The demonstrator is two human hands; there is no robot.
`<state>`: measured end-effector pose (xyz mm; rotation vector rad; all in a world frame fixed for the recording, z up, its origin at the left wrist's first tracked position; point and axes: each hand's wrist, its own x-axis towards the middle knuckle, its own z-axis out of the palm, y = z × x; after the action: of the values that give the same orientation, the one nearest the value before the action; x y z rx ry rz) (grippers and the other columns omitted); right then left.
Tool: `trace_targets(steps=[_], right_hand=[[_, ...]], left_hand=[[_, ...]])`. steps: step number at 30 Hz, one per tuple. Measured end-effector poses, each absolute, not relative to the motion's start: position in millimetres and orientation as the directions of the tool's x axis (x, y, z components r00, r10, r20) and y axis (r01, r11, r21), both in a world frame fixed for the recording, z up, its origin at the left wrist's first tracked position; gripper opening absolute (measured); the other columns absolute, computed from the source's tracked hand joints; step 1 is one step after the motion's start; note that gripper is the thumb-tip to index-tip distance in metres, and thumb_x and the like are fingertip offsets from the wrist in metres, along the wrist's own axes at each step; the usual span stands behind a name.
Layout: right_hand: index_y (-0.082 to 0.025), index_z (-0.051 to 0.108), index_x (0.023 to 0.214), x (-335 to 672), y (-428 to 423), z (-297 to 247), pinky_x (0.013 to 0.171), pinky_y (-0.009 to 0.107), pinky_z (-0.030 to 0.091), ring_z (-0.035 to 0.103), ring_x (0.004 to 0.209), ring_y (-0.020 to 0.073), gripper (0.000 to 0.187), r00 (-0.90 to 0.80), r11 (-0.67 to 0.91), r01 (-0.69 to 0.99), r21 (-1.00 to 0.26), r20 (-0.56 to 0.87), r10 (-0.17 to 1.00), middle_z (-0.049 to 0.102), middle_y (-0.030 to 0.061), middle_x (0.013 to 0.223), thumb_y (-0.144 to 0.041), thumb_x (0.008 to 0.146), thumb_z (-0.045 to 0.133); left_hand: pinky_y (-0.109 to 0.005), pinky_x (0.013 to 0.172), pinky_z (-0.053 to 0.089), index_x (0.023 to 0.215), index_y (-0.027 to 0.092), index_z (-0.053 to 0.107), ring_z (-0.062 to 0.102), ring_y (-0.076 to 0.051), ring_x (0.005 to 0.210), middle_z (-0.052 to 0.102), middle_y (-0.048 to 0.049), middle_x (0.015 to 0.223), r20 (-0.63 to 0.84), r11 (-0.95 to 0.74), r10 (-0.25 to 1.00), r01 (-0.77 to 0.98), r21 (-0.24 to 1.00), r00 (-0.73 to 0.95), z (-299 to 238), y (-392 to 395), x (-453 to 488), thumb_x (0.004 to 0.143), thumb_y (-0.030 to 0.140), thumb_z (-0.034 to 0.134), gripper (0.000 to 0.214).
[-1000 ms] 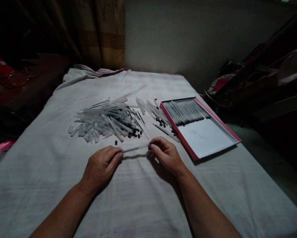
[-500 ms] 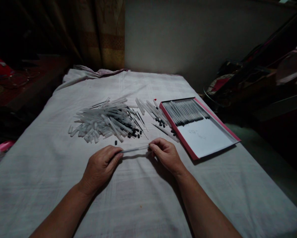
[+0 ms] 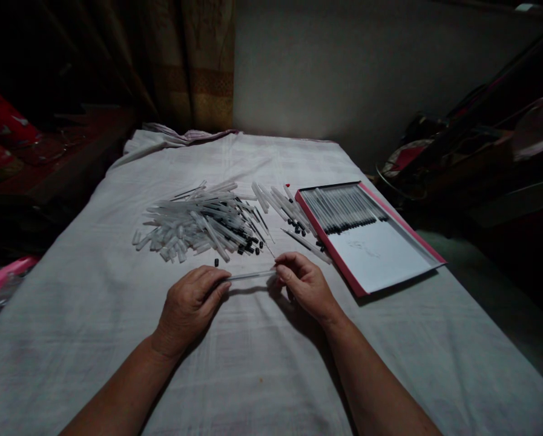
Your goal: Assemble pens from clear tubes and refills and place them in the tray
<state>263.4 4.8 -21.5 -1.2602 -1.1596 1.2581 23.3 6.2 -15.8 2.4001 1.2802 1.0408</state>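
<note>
A slim translucent pen (image 3: pixel 252 275) is stretched level between my two hands, low over the cloth. My left hand (image 3: pixel 194 303) pinches its left end between thumb and fingers. At the other end, my right hand (image 3: pixel 302 284) is closed on the pen, and the fingertips hide that tip. Just beyond the hands lies a heap of loose pen parts (image 3: pixel 198 218): clear barrels, short clear caps, dark refills and small black plugs. One black plug (image 3: pixel 217 262) sits alone close to my left fingers.
On the right, a shallow pink-edged box (image 3: pixel 398 260) holds a row of pens with black ends. Between heap and box lie more barrels (image 3: pixel 280 203) and a single pen (image 3: pixel 305 244). White cloth (image 3: pixel 235 375) covers the surface. A curtain (image 3: pixel 207 79) hangs behind.
The whole view has shifted slightly, with the scene a little further right. Both hands keep hold of the pen in nearly the same pose.
</note>
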Motion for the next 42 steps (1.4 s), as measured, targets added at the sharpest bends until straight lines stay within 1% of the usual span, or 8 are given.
trace_targets(steps=[3,6,10,16,22,26,36,42], right_hand=[[-0.019,0.070,0.103,263,2,-21,0.061,0.028,0.054,0.065,0.066,0.0145,0.029,-0.105,-0.003,0.087,-0.996,-0.012,0.994,0.069,0.0013,0.079,-0.036,0.079,0.071],[-0.019,0.075,0.092,262,0,-22,0.073,0.031,0.053,0.068,0.077,0.0169,0.014,-0.176,0.151,0.305,-0.940,0.100,0.979,0.072,0.0048,0.084,-0.026,0.086,0.064],[-0.020,0.076,0.092,259,-1,-24,0.078,0.031,0.050,0.068,0.085,0.0182,0.015,-0.249,0.293,0.495,-0.818,0.190,0.950,0.073,0.0061,0.088,-0.021,0.090,0.061],[-0.020,0.075,0.097,256,-3,-19,0.078,0.027,0.049,0.067,0.087,0.0168,0.013,-0.310,0.273,0.530,-0.803,0.116,0.944,0.072,0.0043,0.091,-0.022,0.085,0.071],[-0.019,0.076,0.092,255,-6,-11,0.076,0.028,0.047,0.065,0.084,0.0173,0.011,-0.358,0.285,0.653,-0.701,0.046,0.933,0.069,0.0041,0.089,-0.018,0.084,0.069],[-0.018,0.074,0.093,256,-6,-10,0.077,0.028,0.046,0.064,0.084,0.0171,0.011,-0.365,0.298,0.645,-0.703,0.060,0.929,0.069,0.0045,0.090,-0.017,0.086,0.064],[-0.019,0.073,0.093,258,-5,-12,0.076,0.028,0.046,0.065,0.082,0.0169,0.013,-0.283,0.220,0.592,-0.775,0.055,0.958,0.072,0.0042,0.088,-0.020,0.086,0.062],[-0.018,0.075,0.095,260,-2,-20,0.074,0.029,0.050,0.067,0.078,0.0183,0.020,-0.156,0.112,0.474,-0.873,0.042,0.987,0.075,0.0044,0.086,-0.026,0.086,0.059]], left_hand=[[-0.029,0.076,0.053,0.101,0.021,0.069,0.068,-0.018,0.084,0.073,-0.0048,0.090,0.460,-0.610,0.788,0.622,0.491,0.409,-17,9,22,0.096,0.031,0.057,0.016],[-0.031,0.081,0.052,0.105,0.021,0.068,0.068,-0.019,0.090,0.073,-0.0056,0.095,0.473,-0.596,0.794,0.646,0.477,0.383,-21,15,18,0.098,0.031,0.053,0.020],[-0.035,0.086,0.050,0.108,0.021,0.068,0.066,-0.022,0.096,0.072,-0.0072,0.101,0.487,-0.502,0.824,0.772,0.391,0.289,-27,25,12,0.099,0.032,0.048,0.024],[-0.047,0.092,0.043,0.123,0.017,0.065,0.061,-0.033,0.111,0.069,-0.0144,0.120,0.411,-0.273,0.894,0.945,0.181,0.180,-30,35,6,0.098,0.031,0.044,0.035],[-0.047,0.091,0.039,0.113,0.020,0.068,0.062,-0.033,0.102,0.073,-0.0105,0.104,0.365,-0.209,0.918,0.972,0.107,0.157,-25,37,7,0.095,0.034,0.052,0.028],[-0.045,0.089,0.039,0.104,0.020,0.069,0.063,-0.032,0.101,0.074,-0.0100,0.103,0.383,-0.215,0.912,0.967,0.137,0.148,-24,39,7,0.094,0.035,0.054,0.023],[-0.043,0.086,0.042,0.124,0.018,0.064,0.064,-0.030,0.095,0.074,-0.0109,0.100,0.400,-0.309,0.883,0.946,0.097,0.247,-26,41,6,0.092,0.024,0.048,0.036],[-0.045,0.088,0.043,0.105,0.018,0.069,0.065,-0.030,0.096,0.072,-0.0115,0.099,0.403,-0.358,0.865,0.931,0.075,0.300,-18,31,1,0.091,0.025,0.043,0.030]])
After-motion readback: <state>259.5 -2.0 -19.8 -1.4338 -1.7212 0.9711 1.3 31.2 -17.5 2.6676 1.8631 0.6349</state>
